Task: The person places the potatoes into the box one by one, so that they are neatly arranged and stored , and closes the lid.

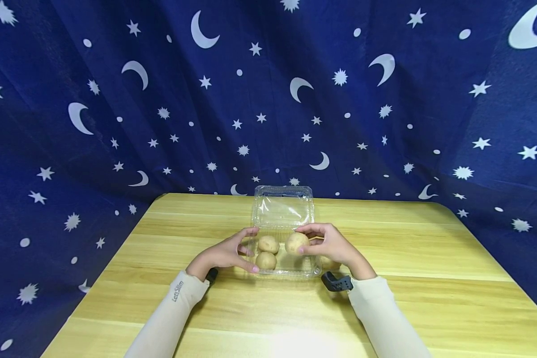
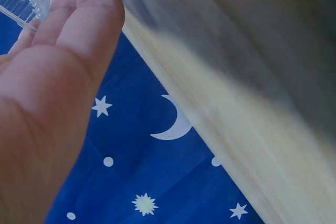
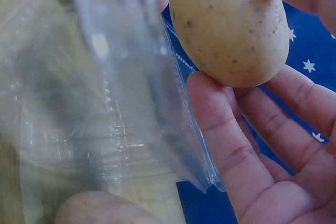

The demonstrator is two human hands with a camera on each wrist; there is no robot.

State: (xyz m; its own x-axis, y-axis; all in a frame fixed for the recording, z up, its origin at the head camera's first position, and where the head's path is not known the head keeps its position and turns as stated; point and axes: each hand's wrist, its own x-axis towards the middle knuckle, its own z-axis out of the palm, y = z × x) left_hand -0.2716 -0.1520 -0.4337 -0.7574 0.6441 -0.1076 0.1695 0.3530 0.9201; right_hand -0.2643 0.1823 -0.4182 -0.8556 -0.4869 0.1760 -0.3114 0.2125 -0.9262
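A clear plastic clamshell container (image 1: pixel 291 272) stands on the table with its lid (image 1: pixel 283 208) raised at the back. Two potatoes (image 1: pixel 268 244) lie in its left half, one in front of the other. My right hand (image 1: pixel 333 244) holds another potato (image 3: pixel 231 30) between thumb and fingers, over the container's right half. My left hand (image 1: pixel 225 254) grips the container's left side, thumb at the front corner and fingers farther back. Partly hidden below my right hand, a further potato (image 1: pixel 330 263) lies just right of the container.
The wooden table (image 1: pixel 197 209) runs back to a dark blue curtain (image 1: pixel 268 99) printed with moons and stars. Black straps (image 1: pixel 336 282) sit on the wrists, beside pale sleeves. The raised lid stands behind both hands.
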